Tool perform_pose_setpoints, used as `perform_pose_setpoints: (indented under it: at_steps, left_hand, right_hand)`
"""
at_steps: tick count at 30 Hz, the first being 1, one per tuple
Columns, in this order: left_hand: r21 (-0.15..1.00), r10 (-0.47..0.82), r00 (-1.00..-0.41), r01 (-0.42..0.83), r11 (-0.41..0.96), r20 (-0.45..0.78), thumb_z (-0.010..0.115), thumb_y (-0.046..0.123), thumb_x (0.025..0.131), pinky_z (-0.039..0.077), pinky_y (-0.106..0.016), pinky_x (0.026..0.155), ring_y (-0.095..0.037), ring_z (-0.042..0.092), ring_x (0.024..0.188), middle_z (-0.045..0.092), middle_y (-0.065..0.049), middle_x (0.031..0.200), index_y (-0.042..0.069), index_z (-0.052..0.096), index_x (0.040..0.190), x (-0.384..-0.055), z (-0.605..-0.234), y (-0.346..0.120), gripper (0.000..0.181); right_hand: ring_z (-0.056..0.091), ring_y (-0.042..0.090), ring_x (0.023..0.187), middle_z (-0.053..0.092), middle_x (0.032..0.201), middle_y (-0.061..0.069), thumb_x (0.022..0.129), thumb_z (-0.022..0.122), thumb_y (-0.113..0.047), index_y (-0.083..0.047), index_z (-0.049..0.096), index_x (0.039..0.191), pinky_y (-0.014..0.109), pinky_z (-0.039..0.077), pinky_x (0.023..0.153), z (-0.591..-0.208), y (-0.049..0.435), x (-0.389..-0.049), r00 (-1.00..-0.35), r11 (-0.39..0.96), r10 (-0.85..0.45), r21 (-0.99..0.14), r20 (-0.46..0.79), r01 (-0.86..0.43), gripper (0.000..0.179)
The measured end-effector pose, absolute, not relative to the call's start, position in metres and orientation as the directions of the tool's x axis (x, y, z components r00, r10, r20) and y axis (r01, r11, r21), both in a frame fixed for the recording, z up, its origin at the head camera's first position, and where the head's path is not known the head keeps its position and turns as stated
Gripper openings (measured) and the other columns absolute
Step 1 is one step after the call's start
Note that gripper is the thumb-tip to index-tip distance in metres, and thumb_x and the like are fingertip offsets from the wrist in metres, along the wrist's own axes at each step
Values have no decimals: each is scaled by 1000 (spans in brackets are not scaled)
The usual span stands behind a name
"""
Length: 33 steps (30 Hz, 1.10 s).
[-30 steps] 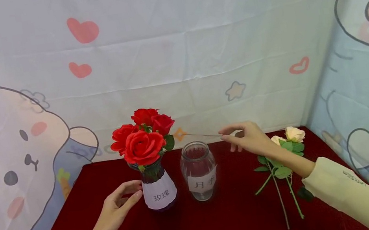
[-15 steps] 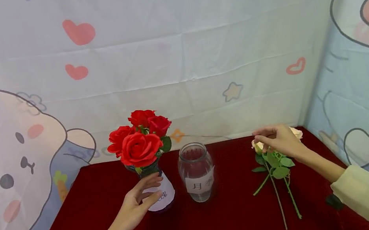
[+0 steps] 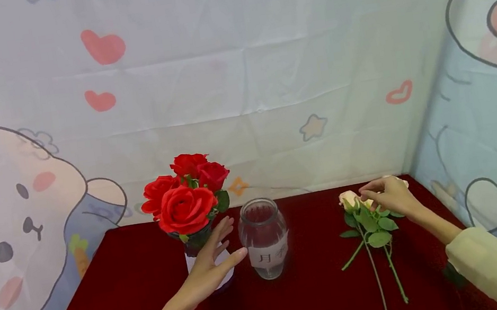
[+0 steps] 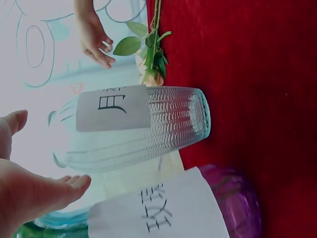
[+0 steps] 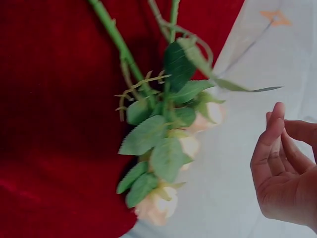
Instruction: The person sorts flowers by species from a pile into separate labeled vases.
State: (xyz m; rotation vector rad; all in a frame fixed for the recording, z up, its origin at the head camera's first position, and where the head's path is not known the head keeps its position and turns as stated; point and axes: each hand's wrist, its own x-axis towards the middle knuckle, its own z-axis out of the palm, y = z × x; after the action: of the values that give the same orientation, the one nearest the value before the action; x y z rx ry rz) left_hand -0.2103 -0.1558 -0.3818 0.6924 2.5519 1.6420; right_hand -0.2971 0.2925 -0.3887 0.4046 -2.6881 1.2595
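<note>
My left hand (image 3: 208, 271), fingers spread, is in front of the labelled vase (image 4: 158, 210) of red roses (image 3: 187, 207), partly covering it in the head view. Its thumb points toward a clear glass jar (image 3: 263, 236) with a paper label (image 4: 114, 108); the left wrist view shows a gap between hand and jar. On the right, my right hand (image 3: 391, 195) hovers by several pale roses (image 3: 349, 200) lying with green stems on the cloth. Its fingers (image 5: 272, 131) bend loosely with thumb near index, holding nothing, apart from the blooms (image 5: 158, 203) in the right wrist view.
A dark red cloth (image 3: 316, 284) covers the table. Behind it hangs a pale printed curtain (image 3: 266, 82), with more printed fabric at both sides. A small dark green leaf-like piece (image 3: 453, 274) lies near the right sleeve.
My left hand has moved right from the vase's left side to its front, its fingers spreading. My right hand has gone from beside the jar rightward to the pale roses.
</note>
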Motion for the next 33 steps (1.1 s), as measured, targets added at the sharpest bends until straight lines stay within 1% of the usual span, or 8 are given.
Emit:
perform_pose_setpoints:
  at_steps: [7, 11, 14, 21, 23, 28, 31, 33]
  left_hand:
    - [887, 368, -913, 311, 340, 179, 65, 33, 100, 22, -59, 124, -35, 17, 159, 14, -10, 172, 16, 8, 165, -221, -386, -134, 88]
    - [901, 341, -926, 279, 331, 162, 65, 34, 99, 23, -65, 122, -40, 16, 158, 13, -11, 173, 20, 9, 166, -227, -386, -127, 88]
    - [912, 317, -936, 257, 320, 152, 66, 34, 99, 27, -69, 119, -44, 17, 157, 12, -9, 173, 23, 11, 165, -232, -388, -122, 87]
    - [924, 290, -941, 258, 282, 175, 68, 31, 98, 34, -68, 115, -43, 19, 156, 19, -10, 171, 23, 19, 164, -241, -389, -115, 83]
    - [922, 289, -941, 261, 285, 177, 68, 32, 98, 35, -68, 115, -43, 20, 156, 20, -10, 171, 23, 20, 164, -242, -388, -115, 81]
    - [920, 284, -943, 259, 293, 175, 67, 35, 98, 36, -66, 114, -43, 22, 156, 20, -8, 171, 27, 21, 163, -243, -388, -115, 80]
    - [919, 286, -941, 266, 291, 182, 67, 35, 99, 38, -65, 114, -42, 23, 156, 20, -6, 171, 31, 21, 163, -245, -389, -115, 80]
    - [919, 288, -939, 272, 285, 189, 67, 34, 99, 39, -65, 113, -42, 24, 155, 20, -6, 171, 32, 22, 163, -245, -389, -115, 79]
  right_hand:
    - [72, 24, 61, 76, 92, 26, 102, 59, -9, 18, 68, 113, 33, 58, 53, -412, 310, -310, -974, 681, -182, -696, 138, -226, 30]
    - [72, 25, 61, 76, 88, 25, 100, 61, -9, 15, 71, 106, 32, 56, 52, -422, 315, -319, -972, 694, -213, -684, 102, -224, 27]
    - [71, 24, 60, 77, 84, 20, 100, 62, -10, 13, 74, 101, 30, 54, 49, -429, 315, -324, -969, 700, -236, -679, 75, -223, 25]
    - [66, 18, 56, 73, 71, 6, 101, 62, -13, 9, 76, 95, 32, 51, 47, -438, 311, -331, -973, 710, -223, -672, 67, -209, 27]
    - [62, 16, 53, 69, 65, 2, 101, 62, -13, 10, 76, 94, 31, 50, 47, -440, 308, -333, -974, 714, -216, -669, 67, -204, 27]
    - [45, 7, 45, 50, 51, -7, 99, 63, -11, 10, 76, 95, 25, 41, 46, -445, 303, -336, -975, 719, -211, -665, 66, -201, 25]
    - [41, 5, 43, 49, 49, -9, 97, 65, -10, 10, 77, 94, 23, 38, 45, -449, 301, -338, -972, 715, -223, -667, 70, -212, 24]
    - [39, 5, 43, 48, 48, -10, 97, 65, -9, 10, 76, 87, 23, 36, 45, -451, 300, -339, -965, 715, -249, -656, 84, -242, 24]
